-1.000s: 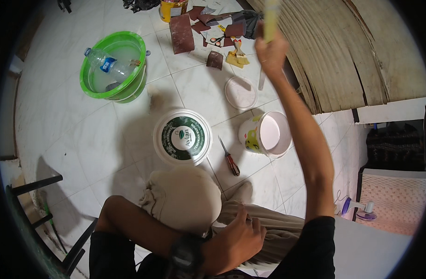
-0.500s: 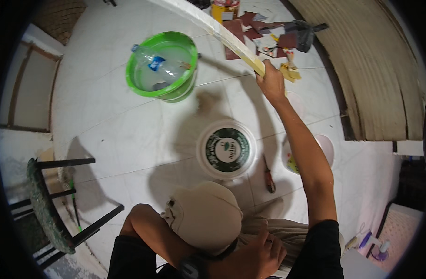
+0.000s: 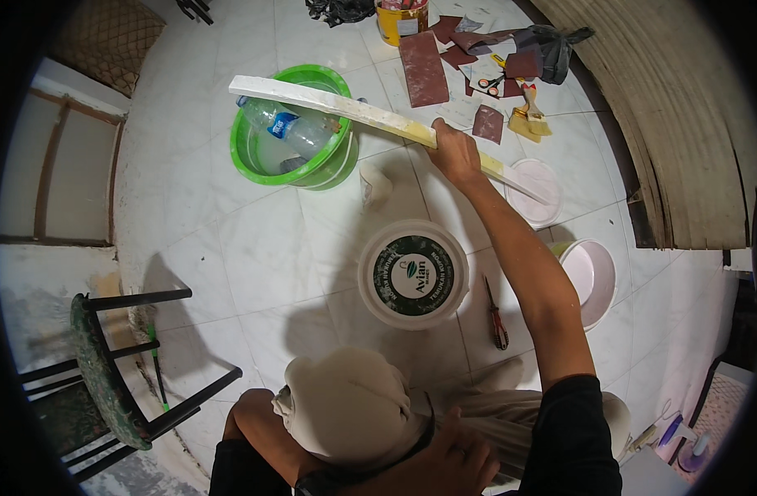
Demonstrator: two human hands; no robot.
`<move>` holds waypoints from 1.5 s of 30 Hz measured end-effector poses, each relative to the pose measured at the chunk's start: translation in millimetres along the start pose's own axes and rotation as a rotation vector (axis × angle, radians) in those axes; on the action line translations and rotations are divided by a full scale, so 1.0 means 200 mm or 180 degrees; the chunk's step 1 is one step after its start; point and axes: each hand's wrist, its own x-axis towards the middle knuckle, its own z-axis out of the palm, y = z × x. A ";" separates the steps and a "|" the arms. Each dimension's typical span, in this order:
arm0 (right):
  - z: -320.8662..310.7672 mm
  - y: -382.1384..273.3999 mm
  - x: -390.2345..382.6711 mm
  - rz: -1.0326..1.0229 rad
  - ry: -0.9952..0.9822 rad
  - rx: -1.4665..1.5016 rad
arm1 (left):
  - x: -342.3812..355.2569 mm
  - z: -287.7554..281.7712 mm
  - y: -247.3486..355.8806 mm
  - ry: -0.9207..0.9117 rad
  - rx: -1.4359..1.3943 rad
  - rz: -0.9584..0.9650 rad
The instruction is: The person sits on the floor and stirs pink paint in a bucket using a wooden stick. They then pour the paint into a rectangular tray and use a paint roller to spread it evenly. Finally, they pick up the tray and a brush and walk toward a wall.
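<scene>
My right hand [image 3: 455, 151] is closed around a long narrow strip [image 3: 329, 101], white along one end and yellowish near my grip. Its white end passes above the rim of a green bucket [image 3: 245, 157], and the other end reaches over a round pinkish lid or tub [image 3: 531, 211]. A clear plastic bottle [image 3: 300, 131] lies in the bucket's cloudy water. My left hand [image 3: 461, 455] rests across my lap, in shadow, its fingers loosely apart and holding nothing. Between my arms and the bucket stands a white tub with a green-and-white round lid [image 3: 412, 275].
A screwdriver [image 3: 496, 322] lies right of the tub, near an open pinkish container [image 3: 593, 281]. Farther off are sandpaper sheets [image 3: 424, 70], scissors [image 3: 491, 85], brushes [image 3: 527, 120] and a black plastic bag [image 3: 552, 54]. A chair [image 3: 106, 372] stands at the left; corrugated panels [image 3: 668, 140] line the right.
The strip has swung down from pointing far ahead to slanting across the bucket, my right hand still around it. My head view has shifted a little. My left hand stays at my lap.
</scene>
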 end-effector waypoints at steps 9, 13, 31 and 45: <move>0.06 -0.02 0.05 -0.0192 0.0335 0.0266 | 0.03 -0.03 -0.02 -0.0184 -0.0022 -0.0094; 0.10 0.04 0.02 -0.0679 0.0853 0.0472 | 0.03 -0.05 -0.05 -0.0227 0.0026 -0.0044; -0.77 0.05 -0.19 -0.0810 0.1021 -0.0489 | 0.07 -0.10 0.02 -0.0646 -0.0068 0.0727; -2.76 -0.40 -2.05 0.1081 0.0010 -0.2586 | 0.40 0.07 0.44 -0.2037 -0.0350 0.3142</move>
